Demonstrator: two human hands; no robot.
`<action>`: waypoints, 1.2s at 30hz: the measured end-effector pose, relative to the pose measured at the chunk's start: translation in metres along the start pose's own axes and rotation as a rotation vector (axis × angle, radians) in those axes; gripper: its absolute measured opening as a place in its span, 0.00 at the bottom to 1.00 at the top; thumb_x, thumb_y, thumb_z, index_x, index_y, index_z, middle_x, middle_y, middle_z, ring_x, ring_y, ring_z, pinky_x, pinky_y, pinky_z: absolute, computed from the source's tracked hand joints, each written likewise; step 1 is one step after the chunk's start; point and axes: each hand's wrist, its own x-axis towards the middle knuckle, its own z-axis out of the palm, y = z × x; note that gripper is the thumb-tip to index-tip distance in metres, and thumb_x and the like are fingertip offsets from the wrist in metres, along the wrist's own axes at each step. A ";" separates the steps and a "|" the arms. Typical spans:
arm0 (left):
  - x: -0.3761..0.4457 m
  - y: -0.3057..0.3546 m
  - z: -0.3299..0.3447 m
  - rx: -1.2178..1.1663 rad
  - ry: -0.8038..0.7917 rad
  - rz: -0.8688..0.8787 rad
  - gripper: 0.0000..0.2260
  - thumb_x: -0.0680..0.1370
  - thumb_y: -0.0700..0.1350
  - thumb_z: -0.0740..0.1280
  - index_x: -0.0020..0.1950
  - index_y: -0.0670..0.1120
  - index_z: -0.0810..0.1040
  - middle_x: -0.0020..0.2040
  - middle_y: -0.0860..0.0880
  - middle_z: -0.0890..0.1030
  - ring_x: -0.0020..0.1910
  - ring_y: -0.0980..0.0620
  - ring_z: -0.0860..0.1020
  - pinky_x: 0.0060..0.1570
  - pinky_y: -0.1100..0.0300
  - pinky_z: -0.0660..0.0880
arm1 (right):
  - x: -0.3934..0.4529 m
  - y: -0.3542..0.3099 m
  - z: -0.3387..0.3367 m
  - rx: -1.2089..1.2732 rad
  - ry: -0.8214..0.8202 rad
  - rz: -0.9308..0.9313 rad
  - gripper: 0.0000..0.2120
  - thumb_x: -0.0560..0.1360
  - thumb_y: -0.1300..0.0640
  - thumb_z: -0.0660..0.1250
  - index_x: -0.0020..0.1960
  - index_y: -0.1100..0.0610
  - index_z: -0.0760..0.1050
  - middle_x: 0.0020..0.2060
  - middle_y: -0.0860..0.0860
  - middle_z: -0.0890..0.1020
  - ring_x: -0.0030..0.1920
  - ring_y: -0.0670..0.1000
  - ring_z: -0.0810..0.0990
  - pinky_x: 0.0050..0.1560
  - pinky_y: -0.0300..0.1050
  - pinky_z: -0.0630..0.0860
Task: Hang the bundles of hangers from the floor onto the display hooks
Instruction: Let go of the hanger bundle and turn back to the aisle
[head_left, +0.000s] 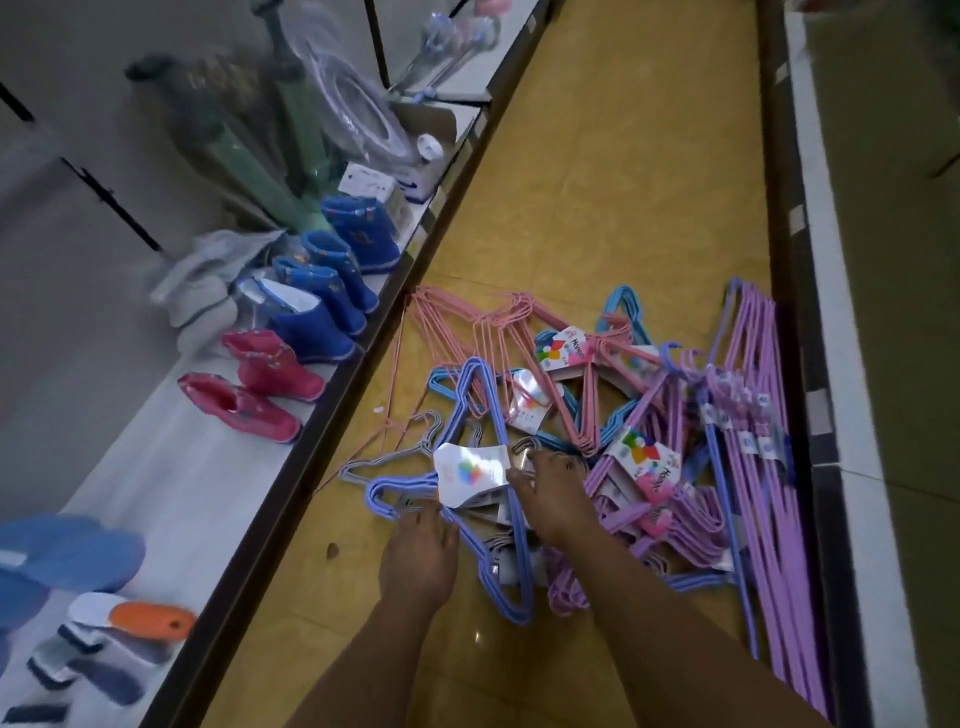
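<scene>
Both hands are down on a blue hanger bundle lying on the yellow floor, at the near-left edge of the hanger pile. The bundle's white card label serves as landmark. The right hand sits just right of the label, its fingers curled onto the label's edge and the wires beneath, apparently pinching them. The left hand lies just below the label, fingers extended onto the blue wires; whether it grips or only presses cannot be told.

Above and right of the label lie pink bundles and purple bundles, overlapping one another; grey wire hangers lie partly under the blue bundle, left of the label.

Judgement: the step is lifting one bundle free. Take hold at the banded neck beside the label, so the set stays together. Lift slowly and level, as hooks of neighbouring bundles may snag. No display hooks are visible here.
</scene>
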 end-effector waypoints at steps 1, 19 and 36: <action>0.010 -0.007 0.013 -0.006 -0.011 -0.011 0.19 0.82 0.53 0.56 0.72 0.49 0.65 0.69 0.47 0.70 0.67 0.49 0.69 0.62 0.56 0.68 | 0.011 0.005 0.012 0.002 -0.018 0.009 0.26 0.81 0.46 0.54 0.74 0.57 0.59 0.70 0.57 0.67 0.68 0.57 0.66 0.66 0.49 0.65; 0.132 -0.054 0.147 -0.704 -0.066 -0.482 0.32 0.82 0.55 0.55 0.75 0.33 0.51 0.70 0.36 0.68 0.67 0.38 0.70 0.61 0.54 0.68 | 0.140 0.071 0.138 0.043 -0.020 0.071 0.36 0.76 0.49 0.63 0.77 0.55 0.49 0.69 0.57 0.68 0.63 0.60 0.73 0.60 0.54 0.73; 0.134 -0.057 0.153 -1.225 -0.133 -0.703 0.22 0.70 0.22 0.61 0.64 0.33 0.69 0.39 0.39 0.73 0.33 0.43 0.74 0.30 0.55 0.70 | 0.130 0.056 0.141 -0.172 0.017 0.008 0.43 0.74 0.57 0.67 0.77 0.52 0.40 0.66 0.59 0.64 0.61 0.61 0.72 0.49 0.50 0.71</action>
